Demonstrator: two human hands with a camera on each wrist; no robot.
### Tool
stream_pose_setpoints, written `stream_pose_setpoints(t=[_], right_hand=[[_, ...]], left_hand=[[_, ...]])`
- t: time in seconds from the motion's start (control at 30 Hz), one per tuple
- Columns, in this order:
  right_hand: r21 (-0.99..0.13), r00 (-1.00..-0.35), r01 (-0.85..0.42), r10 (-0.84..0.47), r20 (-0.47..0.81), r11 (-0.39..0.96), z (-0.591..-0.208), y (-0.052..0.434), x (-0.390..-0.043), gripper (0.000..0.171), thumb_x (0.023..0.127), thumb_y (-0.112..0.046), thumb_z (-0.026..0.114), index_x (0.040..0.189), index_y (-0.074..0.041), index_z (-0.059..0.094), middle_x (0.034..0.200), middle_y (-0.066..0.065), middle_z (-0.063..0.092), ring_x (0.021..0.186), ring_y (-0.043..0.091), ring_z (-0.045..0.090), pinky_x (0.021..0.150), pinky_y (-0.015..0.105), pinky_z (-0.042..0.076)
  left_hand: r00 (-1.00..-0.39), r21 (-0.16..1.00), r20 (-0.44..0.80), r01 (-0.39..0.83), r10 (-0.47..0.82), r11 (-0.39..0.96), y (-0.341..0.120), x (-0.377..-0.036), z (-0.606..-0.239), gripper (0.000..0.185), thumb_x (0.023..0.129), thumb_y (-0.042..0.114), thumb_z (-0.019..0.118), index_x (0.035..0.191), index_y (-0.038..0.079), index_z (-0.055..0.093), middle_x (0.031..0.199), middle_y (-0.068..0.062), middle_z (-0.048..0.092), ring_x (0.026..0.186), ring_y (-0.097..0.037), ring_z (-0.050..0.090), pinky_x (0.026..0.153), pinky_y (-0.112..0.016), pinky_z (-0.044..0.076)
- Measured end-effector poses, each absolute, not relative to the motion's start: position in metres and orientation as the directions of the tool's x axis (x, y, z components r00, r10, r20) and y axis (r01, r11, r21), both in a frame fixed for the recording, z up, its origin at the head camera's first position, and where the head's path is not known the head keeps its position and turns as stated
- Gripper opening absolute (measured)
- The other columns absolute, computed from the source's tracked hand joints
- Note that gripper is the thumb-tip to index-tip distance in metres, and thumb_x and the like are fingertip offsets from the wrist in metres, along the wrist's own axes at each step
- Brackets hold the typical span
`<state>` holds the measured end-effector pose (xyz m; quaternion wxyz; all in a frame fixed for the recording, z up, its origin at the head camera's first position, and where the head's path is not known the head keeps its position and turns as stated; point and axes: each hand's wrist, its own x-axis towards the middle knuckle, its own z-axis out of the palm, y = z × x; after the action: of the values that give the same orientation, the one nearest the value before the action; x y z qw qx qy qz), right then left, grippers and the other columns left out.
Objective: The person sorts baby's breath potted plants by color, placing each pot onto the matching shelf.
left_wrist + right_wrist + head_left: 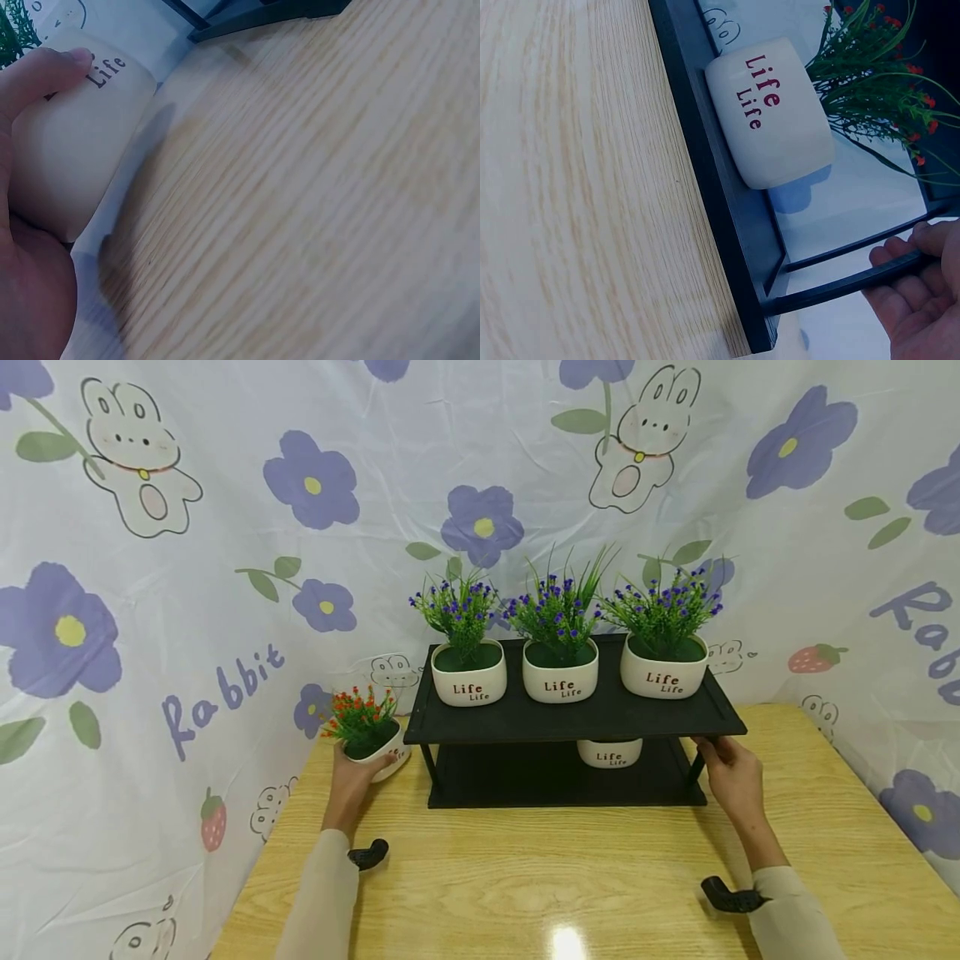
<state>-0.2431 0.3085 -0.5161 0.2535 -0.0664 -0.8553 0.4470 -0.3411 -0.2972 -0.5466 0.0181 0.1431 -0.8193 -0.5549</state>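
Note:
At the left of the head view, my left hand (354, 781) grips a white oval pot (393, 752) of orange-red flowers, tilted beside the rack. In the left wrist view the thumb (45, 75) lies across the pot's lettered side. My right hand (735, 777) holds the black two-tier rack (577, 722) at its front right post, just under the top shelf; the right wrist view shows fingers curled round that post (840, 289). Behind the post, a white pot (776, 116) with red flowers stands on the lower shelf, its plant hidden from the head view.
Three white pots with purple flowers stand on the top shelf: a left one (470, 681), a middle one (560, 677) and a right one (663, 672). The wooden table (525, 877) meets a printed cloth (225, 610) at the back and left.

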Motion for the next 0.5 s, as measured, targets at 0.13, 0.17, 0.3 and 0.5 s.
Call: stream_pose_setpoints(t=[0.13, 0.17, 0.3, 0.5], right_hand=[[-0.792, -0.86, -0.119, 0.336, 0.384, 0.599, -0.517, 0.31, -0.244, 0.033, 0.112, -0.021, 0.057, 0.129, 0.001, 0.075, 0.121, 0.028, 0.076, 0.087, -0.031, 0.044, 0.072, 0.0, 0.04], [-0.79, -0.859, -0.121, 0.336, 0.387, 0.602, -0.517, 0.31, -0.244, 0.033, 0.112, -0.021, 0.057, 0.129, 0.001, 0.075, 0.12, 0.028, 0.076, 0.087, -0.031, 0.044, 0.071, 0.001, 0.04], [-0.787, -0.855, -0.13, 0.334, 0.397, 0.603, -0.518, 0.31, -0.245, 0.032, 0.112, -0.021, 0.058, 0.128, 0.001, 0.075, 0.119, 0.028, 0.076, 0.086, -0.03, 0.045, 0.07, 0.001, 0.04], [-0.795, -0.854, -0.136, 0.337, 0.397, 0.591, -0.518, 0.309, -0.245, 0.032, 0.111, -0.021, 0.059, 0.128, 0.001, 0.075, 0.119, 0.028, 0.076, 0.087, -0.03, 0.047, 0.072, 0.0, 0.04]], left_hand=[[-0.963, 0.919, -0.114, -0.195, -0.245, 0.343, -0.3, -0.333, -0.543, 0.133, 0.086, 0.05, 0.089, 0.171, 0.012, -0.006, 0.177, -0.024, 0.011, 0.164, -0.044, 0.018, 0.132, -0.061, 0.021], [-0.964, 0.922, -0.11, -0.189, -0.241, 0.339, -0.3, -0.331, -0.542, 0.133, 0.086, 0.049, 0.089, 0.171, 0.011, -0.006, 0.177, -0.025, 0.011, 0.164, -0.044, 0.018, 0.132, -0.061, 0.021], [-0.967, 0.93, -0.105, -0.179, -0.234, 0.321, -0.302, -0.323, -0.54, 0.133, 0.086, 0.047, 0.09, 0.172, 0.013, -0.006, 0.177, -0.023, 0.015, 0.163, -0.042, 0.021, 0.132, -0.06, 0.022], [-0.972, 0.937, -0.099, -0.163, -0.214, 0.308, -0.306, -0.313, -0.539, 0.134, 0.086, 0.049, 0.089, 0.172, 0.017, -0.008, 0.178, -0.019, 0.012, 0.164, -0.04, 0.02, 0.132, -0.059, 0.022]])
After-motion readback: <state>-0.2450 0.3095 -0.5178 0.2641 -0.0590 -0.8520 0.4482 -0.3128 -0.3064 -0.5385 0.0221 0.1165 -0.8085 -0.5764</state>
